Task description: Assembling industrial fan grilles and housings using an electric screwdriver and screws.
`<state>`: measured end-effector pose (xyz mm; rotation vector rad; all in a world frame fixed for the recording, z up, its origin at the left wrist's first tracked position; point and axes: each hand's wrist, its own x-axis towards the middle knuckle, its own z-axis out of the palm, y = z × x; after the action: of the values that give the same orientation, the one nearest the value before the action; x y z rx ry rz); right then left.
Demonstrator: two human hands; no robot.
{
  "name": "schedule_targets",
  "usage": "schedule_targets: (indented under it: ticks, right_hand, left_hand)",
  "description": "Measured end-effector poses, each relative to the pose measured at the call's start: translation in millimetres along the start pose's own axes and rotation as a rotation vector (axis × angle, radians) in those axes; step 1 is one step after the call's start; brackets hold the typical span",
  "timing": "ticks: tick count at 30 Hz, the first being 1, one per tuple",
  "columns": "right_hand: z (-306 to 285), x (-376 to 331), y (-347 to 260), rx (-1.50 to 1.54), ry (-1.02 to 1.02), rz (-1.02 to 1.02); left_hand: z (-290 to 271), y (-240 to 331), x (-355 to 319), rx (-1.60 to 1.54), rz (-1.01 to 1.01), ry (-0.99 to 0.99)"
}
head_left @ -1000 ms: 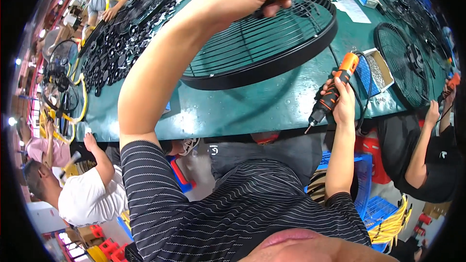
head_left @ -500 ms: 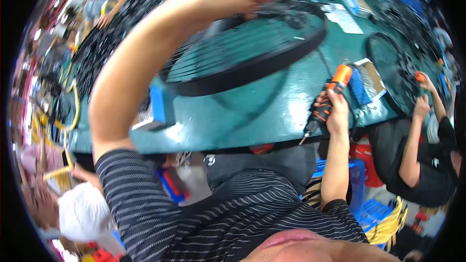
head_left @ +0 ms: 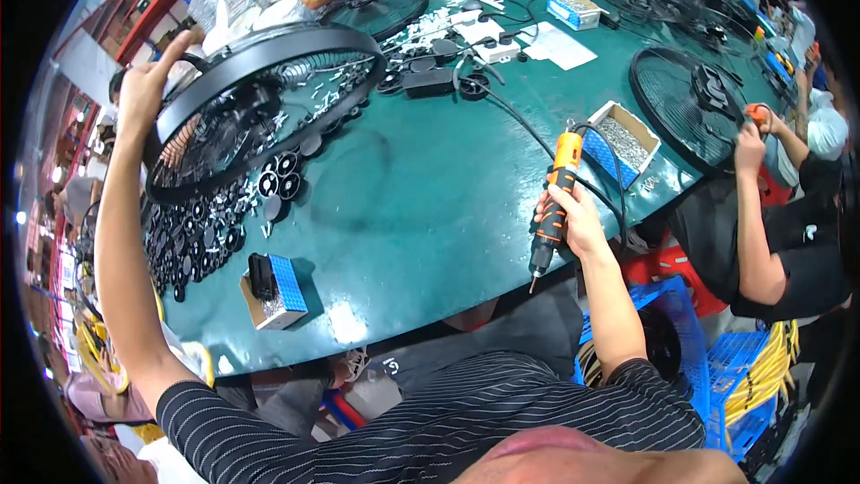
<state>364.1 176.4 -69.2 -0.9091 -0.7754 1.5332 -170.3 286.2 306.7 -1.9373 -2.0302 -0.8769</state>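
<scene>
A round black fan (head_left: 255, 100) is held aloft, tilted, above the left side of a green table (head_left: 430, 215), gripped at its left rim by the left hand (head_left: 146, 94), whose fingers are partly hidden. An orange-and-black power screwdriver (head_left: 557, 202) is clasped in the right hand (head_left: 580, 222), its bit pointed down near the table's front edge. Small black parts (head_left: 193, 246) are strewn below the fan; screws are held in a blue box (head_left: 607, 159) near the screwdriver.
</scene>
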Motion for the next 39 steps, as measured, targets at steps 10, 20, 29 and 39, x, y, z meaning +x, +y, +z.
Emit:
schedule_targets:
  ticks: [10, 20, 29, 39]
  right_hand:
    - [-1, -1, -3, 0.025, 0.081, -0.01]
    - [5, -11, -11, 0.023, 0.114, -0.008]
    - [12, -2, -20, 0.035, 0.022, 0.103]
    - [50, -24, -50, -0.683, 0.105, -0.284]
  left_hand:
    - [7, -51, -25, 0.514, -0.031, 0.411]
    - [67, -147, -52, 0.863, -0.02, 0.56]
    - [89, -230, -96, 0.742, -0.29, 0.518]
    - [135, -272, -152, 0.645, -0.524, 0.195]
